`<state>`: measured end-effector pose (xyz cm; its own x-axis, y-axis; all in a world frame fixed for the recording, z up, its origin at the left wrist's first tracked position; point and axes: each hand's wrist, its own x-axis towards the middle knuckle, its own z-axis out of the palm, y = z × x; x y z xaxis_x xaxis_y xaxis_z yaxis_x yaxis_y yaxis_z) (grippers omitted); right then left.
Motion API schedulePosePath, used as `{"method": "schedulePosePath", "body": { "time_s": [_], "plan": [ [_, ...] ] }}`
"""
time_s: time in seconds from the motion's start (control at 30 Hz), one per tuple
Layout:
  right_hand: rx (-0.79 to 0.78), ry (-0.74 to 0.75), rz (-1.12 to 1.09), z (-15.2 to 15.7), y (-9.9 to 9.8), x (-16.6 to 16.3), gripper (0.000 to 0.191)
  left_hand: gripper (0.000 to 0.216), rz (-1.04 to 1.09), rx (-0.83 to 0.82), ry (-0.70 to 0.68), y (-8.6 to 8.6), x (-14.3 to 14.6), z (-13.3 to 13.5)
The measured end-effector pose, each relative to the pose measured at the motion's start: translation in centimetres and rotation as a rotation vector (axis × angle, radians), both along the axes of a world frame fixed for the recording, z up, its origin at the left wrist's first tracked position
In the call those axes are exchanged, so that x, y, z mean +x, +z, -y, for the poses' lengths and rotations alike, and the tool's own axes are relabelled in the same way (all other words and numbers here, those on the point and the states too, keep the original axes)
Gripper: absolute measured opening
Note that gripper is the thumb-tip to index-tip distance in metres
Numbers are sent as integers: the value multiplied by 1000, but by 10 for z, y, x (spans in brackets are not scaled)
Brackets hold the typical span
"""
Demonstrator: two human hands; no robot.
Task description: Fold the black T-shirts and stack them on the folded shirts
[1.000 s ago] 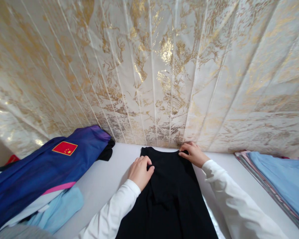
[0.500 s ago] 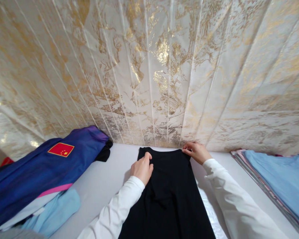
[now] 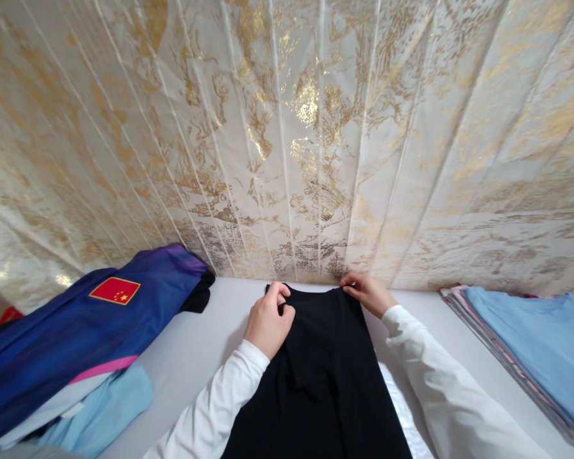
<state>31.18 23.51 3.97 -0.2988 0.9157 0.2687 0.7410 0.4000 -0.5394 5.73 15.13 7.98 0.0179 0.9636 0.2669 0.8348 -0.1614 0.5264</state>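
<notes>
A black top (image 3: 316, 376) lies on the white surface in front of me, its curved neckline at the far end. My left hand (image 3: 270, 322) is closed near the top's left shoulder, thumb and fingers pinching the black fabric. At the far right corner, my right hand (image 3: 367, 292) pinches the other shoulder between thumb and fingertips. Some creases run down the middle of the top. Its lower end is cut off by the bottom of the view.
To the left lies a heap of clothes with a blue jersey (image 3: 100, 331) bearing a red flag patch, above a light blue garment (image 3: 110, 401). On the right is a folded stack with a light blue shirt (image 3: 530, 344) uppermost. A gold-patterned curtain (image 3: 287, 159) hangs behind the white surface (image 3: 191, 357).
My left hand has shifted slightly, its fingers curling more tightly on the fabric by the left shoulder. The right hand still pinches the right shoulder. The view has moved a little.
</notes>
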Motion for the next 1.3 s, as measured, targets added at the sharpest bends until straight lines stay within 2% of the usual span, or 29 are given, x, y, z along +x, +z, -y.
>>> {"method": "schedulePosePath", "body": {
  "time_s": [0.13, 0.3, 0.37, 0.43, 0.47, 0.53, 0.63, 0.8, 1.0, 1.1, 1.3],
  "plan": [
    [25, 9, 11, 4, 0, -17, 12, 19, 28, -80, 28, 0, -3, 1],
    [54, 12, 10, 32, 25, -38, 12, 23, 24, -161, -2, -12, -8, -3],
    [12, 118, 14, 58, 36, -55, 8, 26, 27, -177, -21, -14, -9, -5],
    [-77, 330, 45, 90, 41, -76, 7, 29, 31, -188, -40, -15, -9, -6],
    [-75, 394, 88, 105, 41, -86, 14, 29, 34, -192, -52, -16, -9, -7],
    [-14, 400, 197, 131, 35, -103, 26, 30, 42, -194, -78, -16, -9, -7],
    [94, 343, 225, 151, 21, -115, 15, 30, 57, -189, -102, -16, -10, -8],
    [140, 368, 135, 156, 9, -113, 21, 31, 57, -172, -117, -15, -13, -9],
    [141, 269, 178, 158, 6, -113, 27, 19, 29, -183, -125, -18, -14, -10],
    [153, 306, 116, 158, 7, -110, 27, 14, 1, -188, -129, -17, -14, -10],
    [92, 361, 69, 162, 12, -110, 29, 23, -114, -182, -127, -16, -17, -8]
  ]
}}
